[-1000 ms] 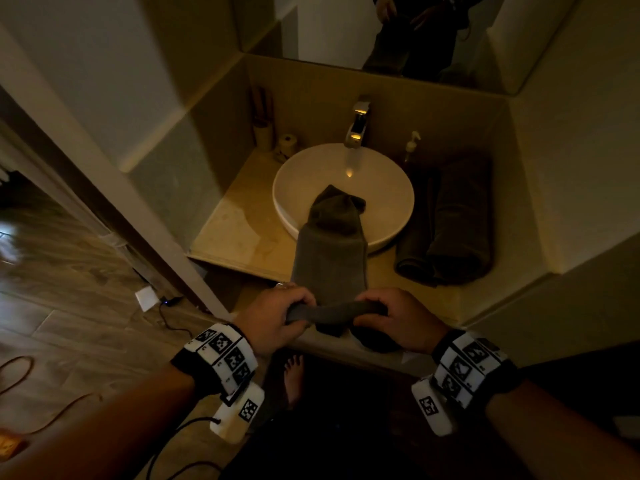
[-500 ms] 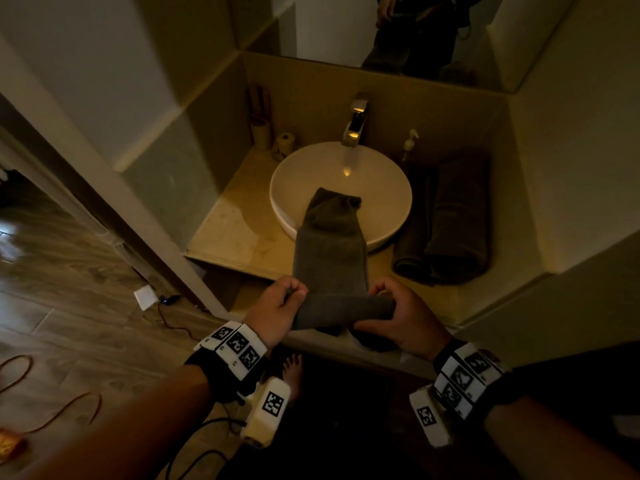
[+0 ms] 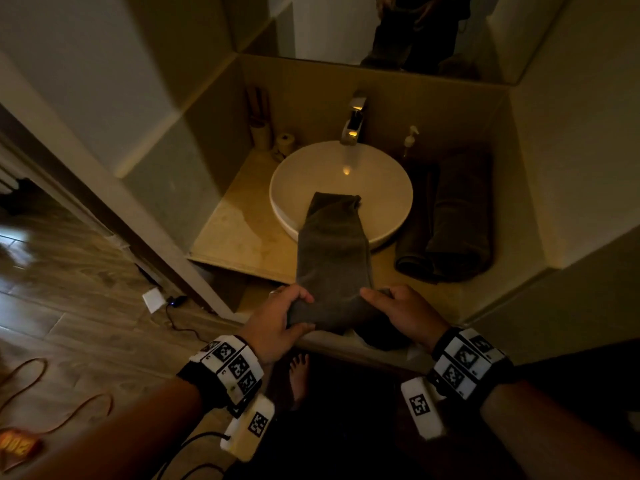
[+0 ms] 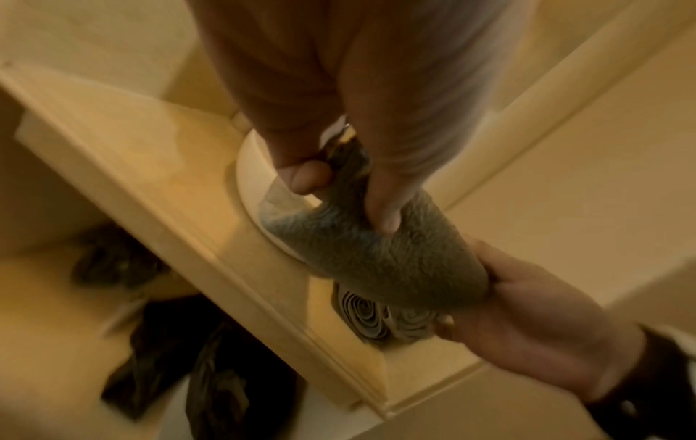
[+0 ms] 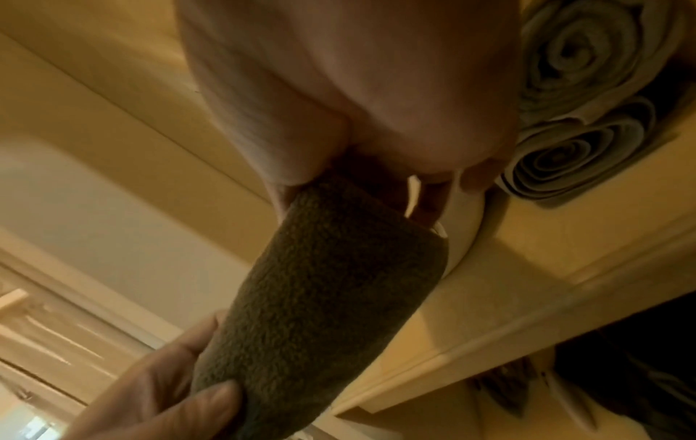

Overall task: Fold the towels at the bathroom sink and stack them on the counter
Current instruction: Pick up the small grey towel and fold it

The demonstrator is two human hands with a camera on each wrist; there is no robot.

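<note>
A long dark grey towel [image 3: 332, 247] lies from inside the white round basin [image 3: 388, 188] over its rim to the counter's front edge, its near end rolled up. My left hand [image 3: 287, 313] grips the left end of that roll [image 4: 380, 256], thumb under it. At the right end of the roll [image 5: 324, 285] my right hand [image 3: 391, 306] holds it with curled fingers. Two rolled dark towels [image 3: 450, 223] lie side by side on the counter right of the basin, their spiral ends [image 5: 572, 125] showing in the right wrist view.
The beige counter [image 3: 235, 233] sits in a narrow alcove with walls left and right and a mirror behind. A faucet [image 3: 353, 123], a soap pump [image 3: 410, 138] and a cup with small items [image 3: 261, 133] stand at the back. A bare foot [image 3: 299, 372] is below the counter edge.
Both hands moved forward with the roll, from off the counter's front edge to over it, and the roll has grown thicker. The towel's far end still lies in the basin.
</note>
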